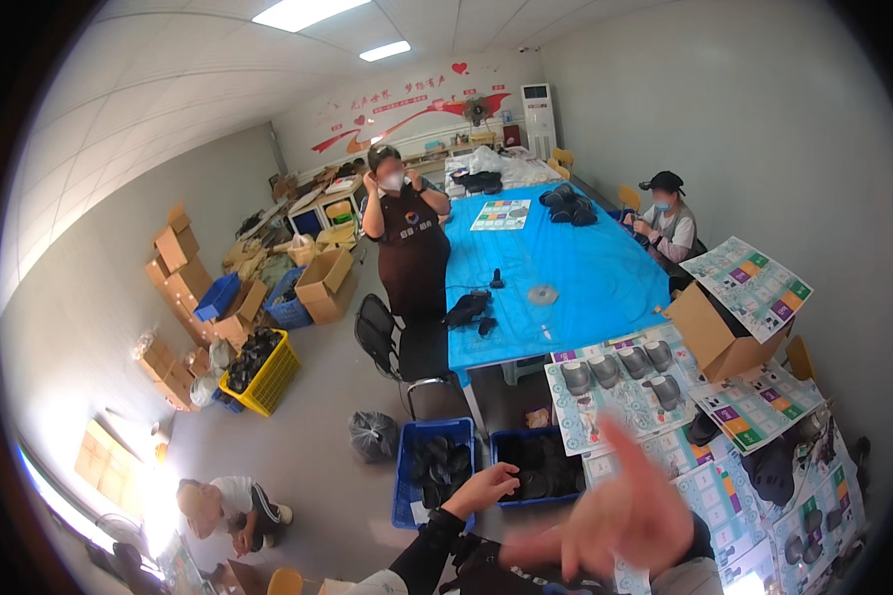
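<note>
My left hand (484, 488) reaches in from the lower edge over the gap between two blue crates, its fingers loosely bent and nothing seen in them. Large and blurred, my right hand (630, 516) is raised close to the camera with fingers spread and no object visible in it. Below the left hand, one blue crate (404, 496) contains dark, rounded pieces. Beside it, a second blue crate (494, 443) is filled with similar black parts. Beyond the right hand, several grey-black cup-shaped pieces (605, 372) lie on printed sheets (590, 421).
A long blue-covered table (585, 288) extends ahead, bearing black items. One masked person (412, 238) stands at its left; another (673, 228) sits right. A person (233, 506) crouches lower left. A black chair (377, 332), yellow crate (286, 382) and cardboard box (709, 332) stand nearby.
</note>
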Demonstrator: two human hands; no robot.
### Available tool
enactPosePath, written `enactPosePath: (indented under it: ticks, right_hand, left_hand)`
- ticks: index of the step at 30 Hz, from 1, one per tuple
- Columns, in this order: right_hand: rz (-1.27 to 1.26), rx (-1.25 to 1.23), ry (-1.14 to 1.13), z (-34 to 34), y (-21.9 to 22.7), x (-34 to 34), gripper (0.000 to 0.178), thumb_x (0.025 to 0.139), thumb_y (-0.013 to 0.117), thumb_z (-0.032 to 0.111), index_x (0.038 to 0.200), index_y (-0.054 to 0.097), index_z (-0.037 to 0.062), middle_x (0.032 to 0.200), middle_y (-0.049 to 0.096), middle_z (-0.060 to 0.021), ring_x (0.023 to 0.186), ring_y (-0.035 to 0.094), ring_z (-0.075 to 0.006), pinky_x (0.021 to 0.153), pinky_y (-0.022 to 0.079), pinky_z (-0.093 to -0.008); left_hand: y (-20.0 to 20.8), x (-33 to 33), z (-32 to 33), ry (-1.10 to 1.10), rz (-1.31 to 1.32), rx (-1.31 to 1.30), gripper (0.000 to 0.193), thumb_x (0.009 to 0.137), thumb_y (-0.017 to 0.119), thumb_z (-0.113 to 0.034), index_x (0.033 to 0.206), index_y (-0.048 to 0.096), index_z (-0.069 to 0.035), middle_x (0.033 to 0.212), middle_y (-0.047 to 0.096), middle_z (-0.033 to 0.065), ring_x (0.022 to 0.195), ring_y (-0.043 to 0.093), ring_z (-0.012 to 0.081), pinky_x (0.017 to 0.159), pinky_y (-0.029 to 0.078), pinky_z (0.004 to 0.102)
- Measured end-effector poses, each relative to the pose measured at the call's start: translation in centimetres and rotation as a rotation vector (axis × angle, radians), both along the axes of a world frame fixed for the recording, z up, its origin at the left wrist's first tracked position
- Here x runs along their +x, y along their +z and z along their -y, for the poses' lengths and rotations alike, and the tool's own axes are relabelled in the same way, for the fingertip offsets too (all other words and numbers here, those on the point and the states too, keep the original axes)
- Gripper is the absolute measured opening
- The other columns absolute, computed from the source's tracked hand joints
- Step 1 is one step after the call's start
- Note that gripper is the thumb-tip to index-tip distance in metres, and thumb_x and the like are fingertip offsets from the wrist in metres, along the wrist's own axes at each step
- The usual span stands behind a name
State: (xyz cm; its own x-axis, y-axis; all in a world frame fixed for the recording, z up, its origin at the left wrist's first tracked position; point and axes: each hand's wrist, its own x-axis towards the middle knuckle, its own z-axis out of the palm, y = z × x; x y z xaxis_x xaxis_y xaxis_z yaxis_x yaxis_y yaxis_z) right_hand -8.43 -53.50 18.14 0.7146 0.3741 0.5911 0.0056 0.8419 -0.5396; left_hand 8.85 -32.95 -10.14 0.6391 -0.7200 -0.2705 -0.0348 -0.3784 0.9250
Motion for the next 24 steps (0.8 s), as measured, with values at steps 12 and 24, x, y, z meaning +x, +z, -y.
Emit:
enactPosePath:
  ticks: [12,24]
  right_hand:
    - [0.235,-0.016,-0.127,0.0,-9.0,-5.1,0.029,0.100,0.046,0.027,0.081,0.049,0.0055,0.071,0.046,-0.0044,0.062,0.055,-0.0240,0.111,0.041,-0.0612]
    - [-0.864,0.943,-0.920,17.0,-26.9,0.2,0.065,0.088,0.065,0.032,0.136,0.043,-0.0064,0.124,0.047,-0.0238,0.127,0.051,-0.0417,0.114,0.038,-0.0715]
  left_hand:
    - [-1.5,-1.1,-3.9,0.033,0.072,-0.127,0.043,0.102,0.064,-0.026,0.134,0.057,0.002,0.107,0.073,0.0085,0.092,0.071,0.0138,0.078,0.053,0.0274]
    - [-13.1,3.7,-11.2,0.994,-0.842,-0.994,0.073,0.101,0.060,-0.031,0.151,0.018,0.002,0.147,0.037,0.0293,0.124,0.056,0.0505,0.101,0.054,0.0609]
